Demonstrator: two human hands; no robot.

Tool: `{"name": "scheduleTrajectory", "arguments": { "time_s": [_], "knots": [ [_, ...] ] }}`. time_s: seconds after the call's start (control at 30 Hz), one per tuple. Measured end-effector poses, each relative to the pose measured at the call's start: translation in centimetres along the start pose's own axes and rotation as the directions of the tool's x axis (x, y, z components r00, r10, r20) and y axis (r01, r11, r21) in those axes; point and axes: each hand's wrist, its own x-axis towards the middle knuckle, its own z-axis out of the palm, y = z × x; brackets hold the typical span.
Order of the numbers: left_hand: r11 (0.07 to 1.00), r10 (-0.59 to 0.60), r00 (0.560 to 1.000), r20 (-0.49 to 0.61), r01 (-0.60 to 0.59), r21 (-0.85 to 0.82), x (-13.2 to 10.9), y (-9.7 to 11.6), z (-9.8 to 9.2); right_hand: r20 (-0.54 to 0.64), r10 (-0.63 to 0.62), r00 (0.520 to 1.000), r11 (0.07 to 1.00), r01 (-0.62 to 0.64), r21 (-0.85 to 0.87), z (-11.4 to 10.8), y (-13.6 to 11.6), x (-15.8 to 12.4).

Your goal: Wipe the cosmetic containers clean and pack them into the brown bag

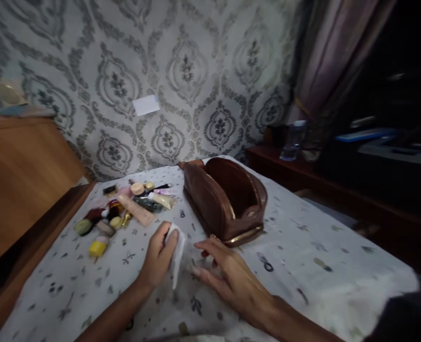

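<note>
My left hand (pixel 160 254) grips a thin folded white cloth or tissue (pixel 178 251), its lower end hanging down over the table; which of the two it is, I cannot tell. To its right, my right hand (pixel 228 273) reaches in with thumb and fingers apart and no object visible between them. Just beyond the right hand stands a brown leather toiletry bag (pixel 210 204) with its gold zip undone and a dark inside. Left of the bag lies a cluster of cosmetics, among them a peach tube (pixel 137 209), a cream tube (pixel 162 200) and a yellow-labelled jar (pixel 98 246).
A white patterned cloth (pixel 295 280) covers the table. Patterned wallpaper with a white card (pixel 146 105) rises behind it. A wooden panel (pixel 21 175) borders the left side. At the right, a clear bottle (pixel 293 140) stands on a dark red surface beside a curtain (pixel 327 61).
</note>
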Motion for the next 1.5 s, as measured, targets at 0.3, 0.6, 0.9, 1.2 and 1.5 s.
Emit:
{"name": "scheduleTrajectory", "arguments": {
  "time_s": [0.3, 0.6, 0.9, 1.2, 1.5],
  "knots": [
    [0.98, -0.098, 0.989, -0.109, 0.077, -0.185, 0.1, -2.5, -2.5, 0.265, 0.187, 0.946, 0.771, -0.309, 0.557, 6.7, -0.5, 5.1],
    [0.953, -0.179, 0.972, -0.154, 0.133, -0.273, 0.4, -4.8, -4.7, 0.253, 0.234, 0.939, 0.62, -0.345, 0.705, 8.1, -1.0, 6.7],
    [0.878, -0.174, 0.978, 0.114, 0.207, -0.431, 1.2, -5.4, -4.4, 0.106, 0.126, 0.986, 0.872, -0.16, 0.463, 10.6, 0.2, 8.7],
    [0.891, -0.306, 0.946, -0.105, 0.246, -0.381, 3.0, -9.6, -6.9, 0.029, 0.037, 0.999, 0.991, -0.041, 0.13, 12.0, 2.8, 16.3],
    [0.937, -0.221, 0.973, -0.066, 0.193, -0.293, 2.5, -9.7, -6.5, 0.418, -0.244, 0.875, 0.855, 0.397, -0.333, 19.6, -2.3, 26.7]
  ]
}}
